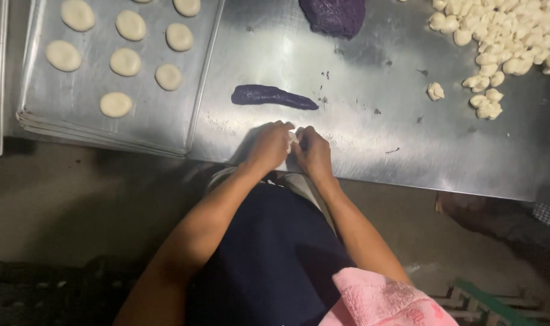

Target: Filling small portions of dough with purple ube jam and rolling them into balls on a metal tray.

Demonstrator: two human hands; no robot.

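1. Here, in the head view, the left hand [269, 147] and the right hand [313, 153] meet at the near edge of the shiny steel tabletop [371, 139], fingers curled toward each other.
2. Both hands pinch a small piece of white dough [292, 140] between them; each grip is closed on it, and most of the piece is hidden by the fingers.
3. Just beyond the hands lies a dark purple rolled strip of filling [273, 96], apart from them.
4. Farther back sits a larger dark purple lump of filling [335, 16].
5. To the right spreads a heap of small white dough pieces [510, 42], with one stray white piece [435, 91] beside it.
6. To the left, a flat metal baking tray [160, 124] carries flattened round white dough discs [125, 61] in rows.
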